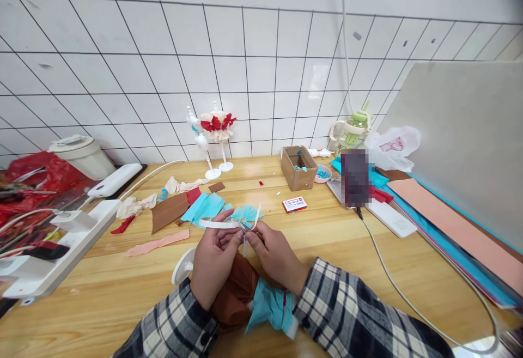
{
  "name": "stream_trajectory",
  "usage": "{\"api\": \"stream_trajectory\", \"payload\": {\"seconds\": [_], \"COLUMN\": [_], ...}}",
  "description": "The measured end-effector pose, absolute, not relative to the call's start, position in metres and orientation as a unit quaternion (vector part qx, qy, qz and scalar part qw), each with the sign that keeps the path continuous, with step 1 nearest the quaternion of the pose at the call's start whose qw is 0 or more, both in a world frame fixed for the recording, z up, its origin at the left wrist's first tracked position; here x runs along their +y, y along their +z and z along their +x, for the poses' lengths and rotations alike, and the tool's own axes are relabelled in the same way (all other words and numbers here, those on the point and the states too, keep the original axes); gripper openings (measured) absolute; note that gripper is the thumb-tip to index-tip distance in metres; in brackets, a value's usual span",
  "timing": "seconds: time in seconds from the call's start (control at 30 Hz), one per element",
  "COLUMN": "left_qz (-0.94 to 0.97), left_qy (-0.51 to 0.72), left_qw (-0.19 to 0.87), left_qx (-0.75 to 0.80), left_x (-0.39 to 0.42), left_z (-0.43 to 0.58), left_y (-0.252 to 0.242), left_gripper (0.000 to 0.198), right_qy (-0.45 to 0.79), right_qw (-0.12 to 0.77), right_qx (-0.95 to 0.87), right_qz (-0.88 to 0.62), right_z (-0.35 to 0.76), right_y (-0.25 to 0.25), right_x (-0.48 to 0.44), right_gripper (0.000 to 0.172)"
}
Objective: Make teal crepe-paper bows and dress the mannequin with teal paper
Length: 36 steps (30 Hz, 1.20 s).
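Note:
Near the middle of the table, my left hand [216, 254] and my right hand [274, 250] meet with fingertips pinched on a thin white ribbon [220, 224]. The ribbon loops out to the left, and one end sticks up at the right. Just beyond the fingertips is a pleated light-blue piece [250, 215]; whether the fingers also grip it is hard to see. Brown gathered material [235, 298] and crumpled blue material [269, 308] lie below my wrists. A white round base [184, 265] shows beside my left hand.
Blue sheets [207, 206], a brown piece [169, 212] and a pink strip [157, 242] lie left of centre. Two small white stands [213, 173] are at the back. A cardboard box [300, 175], a small red-white box [294, 205] and a cable [384, 265] are right; a power strip [65, 249] is left.

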<state>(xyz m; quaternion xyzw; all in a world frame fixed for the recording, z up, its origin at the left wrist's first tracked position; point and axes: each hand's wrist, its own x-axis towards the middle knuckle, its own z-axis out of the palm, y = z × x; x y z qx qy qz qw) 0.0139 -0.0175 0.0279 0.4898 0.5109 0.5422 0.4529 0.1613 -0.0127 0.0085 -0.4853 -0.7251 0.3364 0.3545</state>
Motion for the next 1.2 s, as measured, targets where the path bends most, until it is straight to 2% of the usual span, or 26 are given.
{"api": "stream_trajectory", "payload": {"seconds": [0.77, 1.2], "left_qz": [0.491, 0.49], "left_qy": [0.545, 0.562], "left_qw": [0.454, 0.454], "left_qx": [0.505, 0.488], "left_x": [-0.0189, -0.0198], "left_z": [0.0137, 0.0119], "left_y": [0.0299, 0.0284], "left_gripper": [0.069, 0.058], "right_qy": [0.346, 0.322], "right_qw": [0.345, 0.349], "right_qx": [-0.73, -0.729], "right_qz": [-0.477, -0.493], "right_z": [0.1617, 0.1621], "right_y": [0.0138, 0.0137], "right_x": [-0.0119, -0.0135], "right_gripper": [0.026, 0.025]}}
